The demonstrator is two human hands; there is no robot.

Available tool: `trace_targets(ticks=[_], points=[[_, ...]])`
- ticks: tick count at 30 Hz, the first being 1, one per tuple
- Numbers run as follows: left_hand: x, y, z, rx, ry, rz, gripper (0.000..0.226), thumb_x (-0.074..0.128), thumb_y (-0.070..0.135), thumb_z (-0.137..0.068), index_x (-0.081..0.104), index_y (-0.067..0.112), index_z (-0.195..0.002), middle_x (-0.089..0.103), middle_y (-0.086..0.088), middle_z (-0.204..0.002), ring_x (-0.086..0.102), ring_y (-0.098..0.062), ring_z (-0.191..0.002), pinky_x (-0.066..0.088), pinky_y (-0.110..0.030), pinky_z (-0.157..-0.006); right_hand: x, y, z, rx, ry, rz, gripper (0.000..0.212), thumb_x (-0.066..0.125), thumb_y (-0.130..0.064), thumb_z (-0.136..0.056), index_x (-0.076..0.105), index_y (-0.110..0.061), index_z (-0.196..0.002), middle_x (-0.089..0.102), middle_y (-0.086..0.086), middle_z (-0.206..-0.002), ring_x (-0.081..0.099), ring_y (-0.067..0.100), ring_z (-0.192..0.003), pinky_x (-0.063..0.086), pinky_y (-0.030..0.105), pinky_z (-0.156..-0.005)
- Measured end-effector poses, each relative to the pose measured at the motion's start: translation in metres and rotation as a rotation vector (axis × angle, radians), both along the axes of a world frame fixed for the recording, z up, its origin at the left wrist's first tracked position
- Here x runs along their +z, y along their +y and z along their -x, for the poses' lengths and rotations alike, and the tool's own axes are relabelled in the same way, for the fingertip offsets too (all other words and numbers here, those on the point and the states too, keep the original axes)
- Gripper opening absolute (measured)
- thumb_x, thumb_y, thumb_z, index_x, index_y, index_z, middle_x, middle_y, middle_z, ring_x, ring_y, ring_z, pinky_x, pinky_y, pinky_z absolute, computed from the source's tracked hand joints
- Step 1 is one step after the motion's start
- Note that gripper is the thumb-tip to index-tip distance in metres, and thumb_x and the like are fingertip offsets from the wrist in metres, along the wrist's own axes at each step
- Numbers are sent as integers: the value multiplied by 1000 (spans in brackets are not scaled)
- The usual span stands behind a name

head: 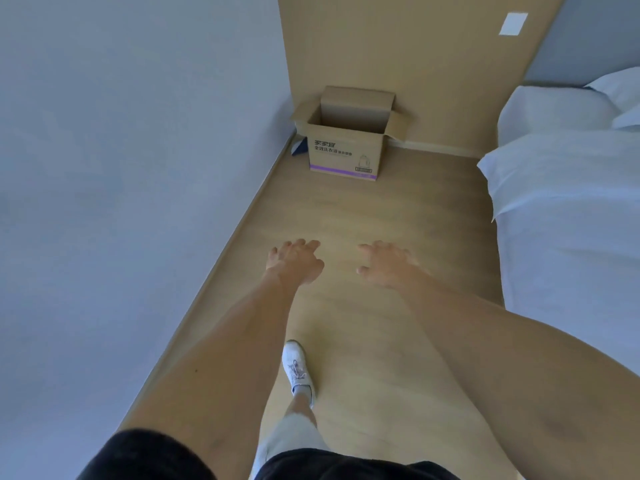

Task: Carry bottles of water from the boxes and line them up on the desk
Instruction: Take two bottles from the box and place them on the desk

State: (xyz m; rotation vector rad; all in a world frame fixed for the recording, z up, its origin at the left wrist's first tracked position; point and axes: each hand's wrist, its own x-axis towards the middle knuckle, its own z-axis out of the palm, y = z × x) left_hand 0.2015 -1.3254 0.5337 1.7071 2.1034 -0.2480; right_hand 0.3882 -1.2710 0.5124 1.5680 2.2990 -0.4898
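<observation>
left hand (298, 263): empty, fingers spread, palm down, arm stretched forward
right hand (386, 263): empty, fingers spread and slightly curled, arm stretched forward
hands: level, apart
foot (297, 370): white sneaker, stepping forward between the arms

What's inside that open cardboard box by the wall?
Only the bare inner back wall of the cardboard box and its raised flaps show. The front panel hides the bottom, so any bottles inside cannot be seen.
</observation>
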Motion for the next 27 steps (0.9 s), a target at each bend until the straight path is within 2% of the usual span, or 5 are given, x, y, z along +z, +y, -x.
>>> trace_targets(ticks=[4,8,19,27], points=[[-10,86,28,-63,-13,-4,56,39,33,-100,29,32,-156,36,0,-158,30,-25,-146,24,-45,-118,-1,73,22,-22,-51,-31,64,46,-52,-96,24,-35,-154,23,1,-161,21,27,-148,21,48,-118],[-9,181,63,-122,-31,-18,57,38,35,-100,28,32,-156,33,1,-159,28,-24,-147,24,-45,-117,9,157,61,-44,-86,-47,65,42,-51,-98,18,-36,-156,12,0,-166,10,26,-152,15,48,-121],[8,394,148,-213,-38,-22,55,38,34,-100,31,25,-154,36,-4,-158,32,-28,-144,25,-48,-115,37,350,140,-136,-70,-31,66,42,-52,-98,14,-38,-157,7,0,-166,8,26,-153,11,52,-122],[-6,536,176,-207,-30,-30,55,41,32,-98,35,24,-152,40,-6,-155,37,-30,-140,29,-51,-113,10,493,169,-142,-46,-56,66,43,-55,-96,17,-38,-155,15,2,-165,13,27,-151,12,54,-121]])
